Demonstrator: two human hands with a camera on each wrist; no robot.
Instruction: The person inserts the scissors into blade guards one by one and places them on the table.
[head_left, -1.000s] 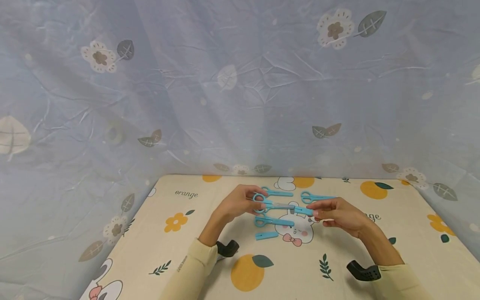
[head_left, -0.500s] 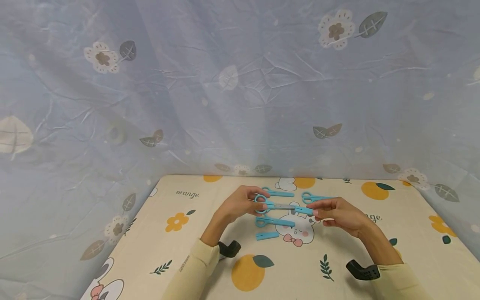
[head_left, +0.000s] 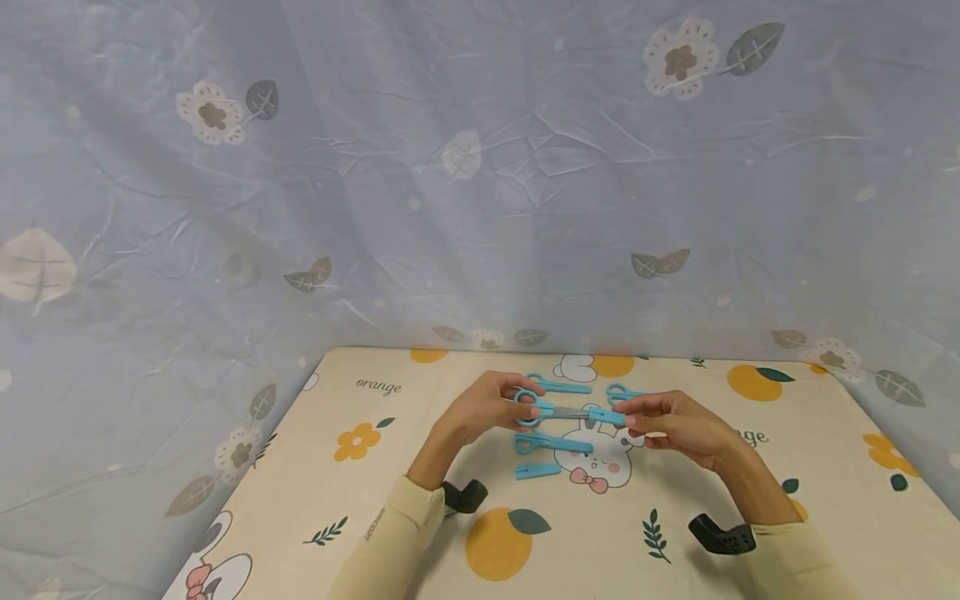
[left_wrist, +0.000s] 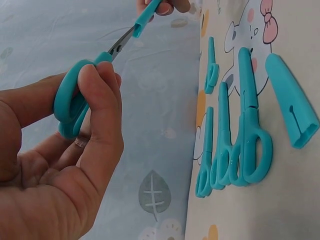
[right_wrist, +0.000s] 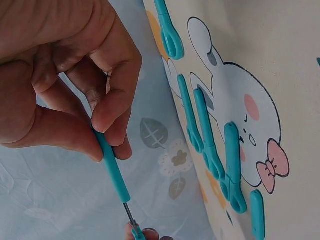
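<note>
My left hand [head_left: 480, 408] grips the light-blue handles of a pair of scissors [left_wrist: 67, 100] above the table. Its metal blades point right, and their tips are inside a light-blue blade cap [right_wrist: 115, 172]; a stretch of bare metal shows between cap and handles. My right hand [head_left: 686, 427] pinches the cap's far end between thumb and fingers. Below lie several capped scissors, among them the nearest pair [left_wrist: 247, 125], one at the back [head_left: 562, 387] and one partly behind my right hand [head_left: 619, 394]. A loose cap [head_left: 537, 472] rests closest to me.
A cream cloth [head_left: 405, 517] printed with oranges, leaves and a rabbit covers the table. A grey-blue patterned curtain [head_left: 480, 217] hangs along the back and sides. Black wrist mounts [head_left: 722, 535] jut from both forearms.
The cap and scissors have come closer together, so less bare blade shows between cap and handles. Both hands keep their holds; the head view has shifted slightly.
</note>
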